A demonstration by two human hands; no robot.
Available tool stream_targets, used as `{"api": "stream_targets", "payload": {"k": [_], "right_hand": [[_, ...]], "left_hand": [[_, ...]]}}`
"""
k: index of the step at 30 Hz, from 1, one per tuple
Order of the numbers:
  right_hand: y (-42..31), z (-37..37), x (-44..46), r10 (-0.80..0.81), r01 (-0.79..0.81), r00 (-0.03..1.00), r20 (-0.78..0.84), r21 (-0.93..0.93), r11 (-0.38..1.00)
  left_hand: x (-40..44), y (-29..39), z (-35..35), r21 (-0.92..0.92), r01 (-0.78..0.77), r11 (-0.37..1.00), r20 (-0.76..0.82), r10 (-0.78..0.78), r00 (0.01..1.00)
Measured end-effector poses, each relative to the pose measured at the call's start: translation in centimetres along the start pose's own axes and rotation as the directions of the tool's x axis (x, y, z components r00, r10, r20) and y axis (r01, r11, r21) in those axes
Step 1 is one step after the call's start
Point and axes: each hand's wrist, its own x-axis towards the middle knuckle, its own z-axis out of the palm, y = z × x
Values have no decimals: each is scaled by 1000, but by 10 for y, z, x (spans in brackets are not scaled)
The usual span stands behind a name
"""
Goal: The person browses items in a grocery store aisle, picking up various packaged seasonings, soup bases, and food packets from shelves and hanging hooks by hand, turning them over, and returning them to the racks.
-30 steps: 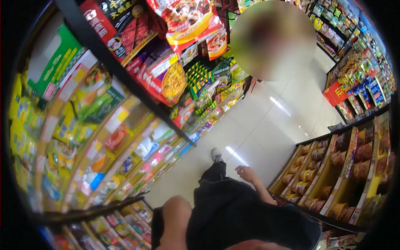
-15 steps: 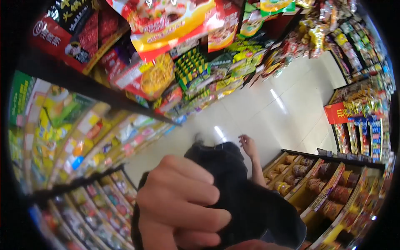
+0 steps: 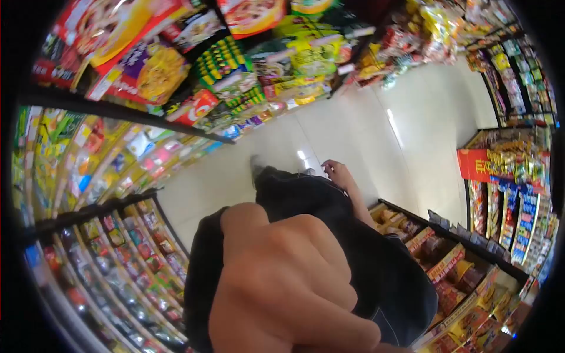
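My left hand (image 3: 282,265) is raised close to the camera, large at the lower middle, its back showing and its fingers curled in. Whatever it may hold is hidden. Farther down, my right hand (image 3: 337,172) hangs beside the dark clothing (image 3: 300,197), fingers loosely bent and a little apart, with no object visible in it. Below it lies the pale tiled floor (image 3: 353,126). A blurred shoe (image 3: 256,165) shows beyond the clothing.
Bagged foods hang on a rack (image 3: 144,120) at the upper left. Shelves of small packets (image 3: 126,253) curve along the lower left. Cup-like tubs and packs fill a shelf unit (image 3: 456,265) at the lower right. Farther right is a display with a red sign (image 3: 474,165).
My left hand has come up close to the camera and now sits farther right than half a second ago. The view has turned, and the racks have shifted left. My right hand still hangs low.
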Motion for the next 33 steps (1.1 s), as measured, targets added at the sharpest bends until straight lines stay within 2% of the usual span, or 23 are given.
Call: {"api": "stream_targets", "payload": {"k": [4, 6, 8, 9, 11, 12, 13, 15, 17, 19, 21, 22, 23, 25, 29, 31, 33], "right_hand": [[46, -57, -44, 87, -77, 990, -109, 94, 993], [69, -68, -62, 162, -124, 976, -148, 238, 963], [90, -77, -73, 153, -103, 968, -201, 238, 966], [89, -86, -77, 191, -118, 958, -216, 311, 943], [85, -107, -79, 207, -113, 945, -252, 342, 933], [82, -120, -76, 224, -119, 937, -269, 357, 926], [80, -132, -71, 244, -128, 927, -285, 372, 920], [74, -163, -58, 261, -102, 909, -326, 434, 895], [68, -201, -44, 252, -31, 892, -376, 505, 862], [71, -249, -23, 235, 12, 879, -414, 512, 859], [75, -304, -4, 191, 49, 868, -459, 461, 886], [75, -336, 6, 169, 71, 856, -489, 436, 897], [70, -369, 14, 160, 80, 840, -519, 410, 909], [61, -439, 25, 145, 79, 817, -558, 356, 931], [52, -559, 43, 38, 143, 715, -698, 199, 970], [58, -597, 52, 43, 208, 690, -723, 255, 944], [63, -625, 67, 26, 286, 677, -736, 295, 912]], "left_hand": [[22, -59, 8, -21, 58, 998, 13, -58, 998], [21, -81, 6, 6, 96, 995, -15, -96, 995], [17, -106, -8, 71, 183, 981, -111, -175, 978], [12, -124, -18, 117, 260, 958, -200, -234, 951], [-9, -171, -46, 174, 478, 861, -434, -368, 822], [-27, -200, -63, 157, 595, 789, -549, -431, 716], [-50, -230, -82, 150, 683, 715, -602, -481, 637], [-83, -289, -117, 20, 874, 485, -674, -639, 370], [-137, -344, -146, -144, 886, 440, -662, -709, 244], [-156, -383, -162, -153, 929, 336, -589, -786, 188], [-157, -423, -174, 38, 984, 176, -499, -850, 171], [-137, -439, -182, 434, 878, 202, -401, -830, 388], [-121, -460, -190, 527, 838, 144, -376, -844, 382], [-85, -496, -207, 628, 778, 21, -313, -908, 277], [-29, -554, -231, 667, 740, -88, -281, -949, 140], [-4, -564, -239, 656, 740, -149, -269, -962, 45], [-16, -579, -246, 662, 747, -65, -210, -972, 102]]}}
